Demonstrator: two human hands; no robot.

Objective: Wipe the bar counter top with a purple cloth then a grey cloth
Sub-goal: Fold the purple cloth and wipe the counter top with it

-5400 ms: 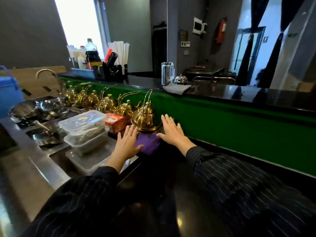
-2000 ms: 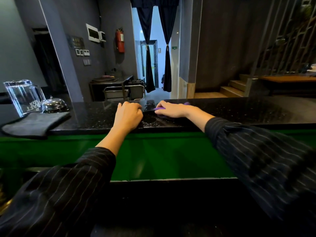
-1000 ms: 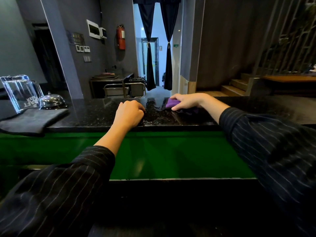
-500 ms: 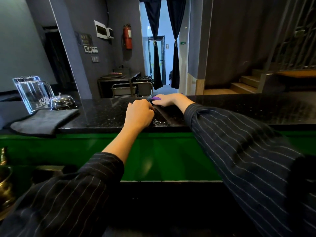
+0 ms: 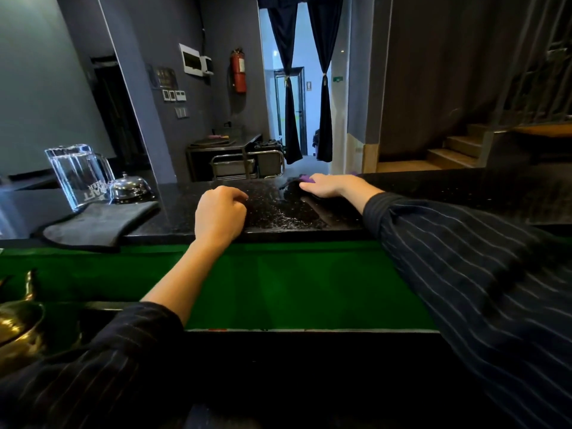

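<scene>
The black speckled bar counter top [image 5: 433, 193] runs across the view above a green front panel. My right hand [image 5: 329, 185] lies flat on the purple cloth [image 5: 307, 179] near the counter's far edge, and only a purple corner shows past the fingertips. A wet streak [image 5: 288, 216] glistens on the stone in front of that hand. My left hand [image 5: 220, 212] rests on the near edge of the counter, curled into a fist with nothing in it. The grey cloth [image 5: 99, 222] lies folded on the counter to the left, apart from both hands.
A clear glass pitcher [image 5: 77, 174] and a chrome service bell [image 5: 130, 187] stand behind the grey cloth. A brass teapot [image 5: 18, 323] sits low at the left edge. Beyond the counter are a metal trolley [image 5: 244, 164], a curtained doorway and stairs at right.
My right hand has slid the purple cloth back to the right along the far edge, away from my left hand. The left fist stays on the counter's near edge.
</scene>
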